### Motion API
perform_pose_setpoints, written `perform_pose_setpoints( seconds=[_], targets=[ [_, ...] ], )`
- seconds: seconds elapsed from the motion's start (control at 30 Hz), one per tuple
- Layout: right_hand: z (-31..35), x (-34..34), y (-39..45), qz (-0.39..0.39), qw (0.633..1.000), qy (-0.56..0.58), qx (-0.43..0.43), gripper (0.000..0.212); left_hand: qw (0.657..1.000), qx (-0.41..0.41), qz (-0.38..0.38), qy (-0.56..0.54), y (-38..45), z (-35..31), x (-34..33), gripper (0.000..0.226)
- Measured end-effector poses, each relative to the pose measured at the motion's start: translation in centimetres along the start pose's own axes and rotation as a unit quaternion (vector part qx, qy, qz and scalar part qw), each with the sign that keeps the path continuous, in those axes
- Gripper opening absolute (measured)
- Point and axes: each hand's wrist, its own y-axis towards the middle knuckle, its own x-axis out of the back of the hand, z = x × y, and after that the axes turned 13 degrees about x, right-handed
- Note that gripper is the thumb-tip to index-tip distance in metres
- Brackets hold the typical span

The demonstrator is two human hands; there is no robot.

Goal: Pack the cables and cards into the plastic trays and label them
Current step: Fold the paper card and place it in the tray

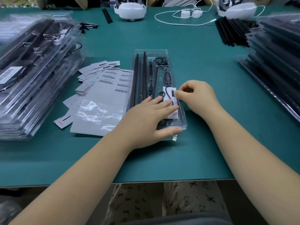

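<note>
A clear plastic tray (162, 53) lies lengthwise at the middle of the green table. It holds long black strips (138, 78), a black cable with a button controller (168, 77) and a white card (169, 101). My left hand (151, 117) lies flat on the tray's near end, fingers straight across the card and thumb at the near edge. My right hand (194, 96) has its fingers curled and pinches the card's right edge, where the cable crosses it.
Barcode label sheets (112, 82) and loose small cards (90, 70) lie left of the tray. Stacks of packed trays stand at far left (35, 70) and far right (276, 59). Loose black strips (230, 31), a white cable (183, 17) and two white devices sit at the back.
</note>
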Motion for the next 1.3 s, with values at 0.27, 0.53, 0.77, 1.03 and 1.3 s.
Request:
perform_pose_setpoints(
  seconds=[0.27,0.53,0.77,1.03,1.3],
  targets=[
    [0.3,-0.2,-0.3,0.039,0.999,-0.009,-0.001,0.03,0.999,0.014,0.008,-0.031,0.4,0.3,0.2,0.086],
    [0.1,0.0,-0.1,0.028,0.998,0.035,-0.036,0.037,0.972,-0.1,-0.207,0.038,0.3,-0.1,-0.3,0.033],
    [0.1,0.0,0.2,0.035,0.998,0.027,-0.042,0.044,0.939,-0.12,-0.307,0.096,0.3,-1.1,-1.0,0.006],
    [0.1,0.7,0.2,0.018,0.996,0.062,-0.055,0.044,0.913,-0.153,-0.372,0.067,0.2,-1.1,-1.3,0.006],
    [0.5,0.9,-0.2,-0.032,0.988,0.144,-0.042,0.031,0.901,-0.144,-0.408,0.036,0.0,-1.3,-0.6,0.007]
  ],
)
